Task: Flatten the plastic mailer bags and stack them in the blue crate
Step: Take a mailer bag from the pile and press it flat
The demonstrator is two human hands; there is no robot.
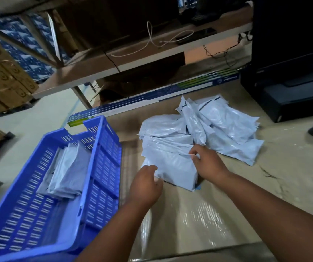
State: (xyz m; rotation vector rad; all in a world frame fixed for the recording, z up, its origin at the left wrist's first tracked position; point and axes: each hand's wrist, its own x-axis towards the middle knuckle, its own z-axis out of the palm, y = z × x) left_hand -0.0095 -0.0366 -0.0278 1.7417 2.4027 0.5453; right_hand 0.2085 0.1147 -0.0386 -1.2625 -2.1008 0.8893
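Both my hands are on the nearest mailer bag, a pale grey plastic one lying at the front of the loose pile. My left hand has its fingers curled over the bag's near left corner, gripping the edge. My right hand is at the bag's far right edge, thumb and fingertips pinched together on the plastic there. The bag sits between my 2 hands, resting on the cardboard-covered table, its far side overlapping the bags behind it.

Beyond my right hand the rest of the pile spreads away and to the right, the bags lying crumpled and crossing one another at odd angles; I cannot count them exactly.

Left of my left hand, just beside it, stands the blue crate, its slotted wall nearest my wrist. Inside, toward the crate's far end, a small stack of bags already lies, overlapping.

Farther off past the pile, a long blue-and-white box lies along the table's back edge. Off to the right of my right hand is a black printer.
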